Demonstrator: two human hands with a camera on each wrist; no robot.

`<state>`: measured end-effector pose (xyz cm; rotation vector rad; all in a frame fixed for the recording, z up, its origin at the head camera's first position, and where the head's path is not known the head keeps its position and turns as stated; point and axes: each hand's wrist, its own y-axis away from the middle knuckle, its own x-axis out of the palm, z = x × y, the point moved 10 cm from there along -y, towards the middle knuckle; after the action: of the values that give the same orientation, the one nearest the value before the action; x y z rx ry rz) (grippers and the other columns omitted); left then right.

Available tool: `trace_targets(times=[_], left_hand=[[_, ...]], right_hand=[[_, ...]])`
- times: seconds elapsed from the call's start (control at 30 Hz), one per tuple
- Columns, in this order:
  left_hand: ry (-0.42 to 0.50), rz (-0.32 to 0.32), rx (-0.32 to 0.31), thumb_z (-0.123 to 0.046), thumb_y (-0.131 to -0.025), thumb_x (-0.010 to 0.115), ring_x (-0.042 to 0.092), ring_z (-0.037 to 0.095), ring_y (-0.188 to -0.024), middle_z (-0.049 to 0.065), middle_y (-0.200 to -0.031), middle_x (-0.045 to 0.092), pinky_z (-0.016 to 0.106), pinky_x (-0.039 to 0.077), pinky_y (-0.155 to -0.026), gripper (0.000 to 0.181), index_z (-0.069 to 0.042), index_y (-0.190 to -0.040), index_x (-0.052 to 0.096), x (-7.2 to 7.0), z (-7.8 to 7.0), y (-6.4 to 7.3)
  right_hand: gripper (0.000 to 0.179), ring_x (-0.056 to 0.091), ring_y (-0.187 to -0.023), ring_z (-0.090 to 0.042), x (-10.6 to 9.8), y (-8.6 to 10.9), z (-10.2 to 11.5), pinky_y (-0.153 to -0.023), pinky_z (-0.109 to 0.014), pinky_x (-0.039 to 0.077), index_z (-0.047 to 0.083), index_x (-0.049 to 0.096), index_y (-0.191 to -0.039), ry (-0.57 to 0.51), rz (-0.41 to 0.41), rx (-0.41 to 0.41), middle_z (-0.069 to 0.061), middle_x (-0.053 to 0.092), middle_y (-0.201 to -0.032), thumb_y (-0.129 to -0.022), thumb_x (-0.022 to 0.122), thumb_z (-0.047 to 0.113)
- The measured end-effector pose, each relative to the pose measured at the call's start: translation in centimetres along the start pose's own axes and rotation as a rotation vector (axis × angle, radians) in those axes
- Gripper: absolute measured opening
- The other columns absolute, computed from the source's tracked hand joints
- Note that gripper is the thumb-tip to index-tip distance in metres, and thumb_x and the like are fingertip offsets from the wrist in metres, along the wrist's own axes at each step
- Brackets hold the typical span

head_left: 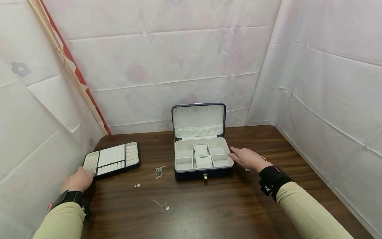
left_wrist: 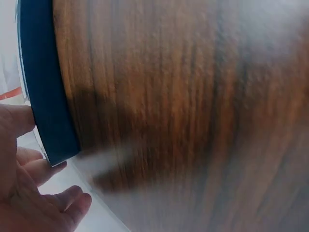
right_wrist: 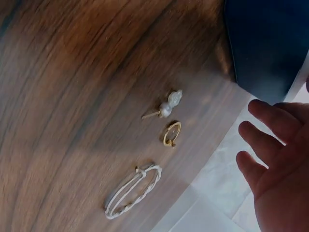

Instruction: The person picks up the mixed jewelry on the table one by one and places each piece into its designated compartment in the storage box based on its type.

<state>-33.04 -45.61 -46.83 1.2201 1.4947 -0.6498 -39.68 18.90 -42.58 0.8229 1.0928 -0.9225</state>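
At the left of the table, my left hand point(head_left: 78, 179) grips the near left corner of a dark-blue jewelry tray point(head_left: 116, 170) with white ring rolls and small compartments. In the left wrist view the thumb lies over the top edge of the tray point(left_wrist: 46, 82) and fingers reach beneath it. A jewelry box point(head_left: 191, 175) stands in the middle, its lid point(head_left: 198, 121) raised. Two small cushions point(head_left: 204, 162) sit in its middle compartments. My right hand point(head_left: 247, 157) is at the box's right side, fingers extended; contact is hard to confirm.
A chain point(head_left: 159, 172), small earrings point(head_left: 137, 185) and a necklace point(head_left: 167, 208) lie between tray and box. Right of the box lie a pearl earring point(right_wrist: 165, 109), a gold ring point(right_wrist: 172, 133) and a twisted silver bracelet point(right_wrist: 133, 192). Cloth walls point(head_left: 167, 66) surround the table.
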Motion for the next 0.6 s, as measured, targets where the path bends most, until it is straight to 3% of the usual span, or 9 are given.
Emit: trace_targets(times=[0.1, 0.2, 0.33, 0.6], left_hand=[[-0.007, -0.003, 0.021, -0.037, -0.101, 0.042, 0.047, 0.069, -0.110, 0.051, -0.130, 0.041, 0.067, 0.046, -0.088, 0.070, 0.021, -0.137, 0.028, -0.2, 0.1, -0.1], [-0.011, -0.021, 0.038, -0.036, -0.098, 0.047, 0.050, 0.066, -0.105, 0.050, -0.126, 0.044, 0.063, 0.048, -0.083, 0.070, 0.023, -0.133, 0.033, -0.5, 0.3, -0.3], [0.012, -0.030, -0.004, -0.036, -0.095, 0.050, 0.052, 0.062, -0.102, 0.048, -0.124, 0.046, 0.060, 0.048, -0.081, 0.071, 0.023, -0.131, 0.035, -0.6, 0.6, -0.4], [0.048, -0.036, -0.012, -0.033, -0.093, 0.053, 0.055, 0.056, -0.095, 0.047, -0.113, 0.051, 0.056, 0.050, -0.077, 0.068, 0.027, -0.122, 0.041, -1.1, 0.3, 0.1]], right_hand=[[0.051, 0.062, -0.124, -0.036, 0.1, -0.1, 0.7, -0.104, -0.052, 0.047, -0.003, 0.048, -0.148, -0.014, -0.014, -0.014, -0.023, 0.061, -0.139, -0.112, 0.038, 0.031], [0.038, 0.067, -0.097, -0.028, 0.0, -0.2, 1.4, -0.089, -0.046, 0.054, -0.001, 0.060, -0.132, -0.040, -0.034, -0.020, -0.018, 0.070, -0.112, -0.111, 0.040, 0.023], [0.025, 0.055, -0.073, -0.020, -0.2, -0.5, 2.0, -0.070, -0.038, 0.048, 0.002, 0.062, -0.111, -0.055, -0.058, -0.027, -0.005, 0.059, -0.079, -0.109, 0.041, 0.016], [0.023, 0.054, -0.072, -0.020, -0.1, -0.6, 2.4, -0.068, -0.038, 0.048, 0.002, 0.061, -0.108, -0.039, -0.063, -0.030, -0.004, 0.056, -0.076, -0.108, 0.041, 0.014]])
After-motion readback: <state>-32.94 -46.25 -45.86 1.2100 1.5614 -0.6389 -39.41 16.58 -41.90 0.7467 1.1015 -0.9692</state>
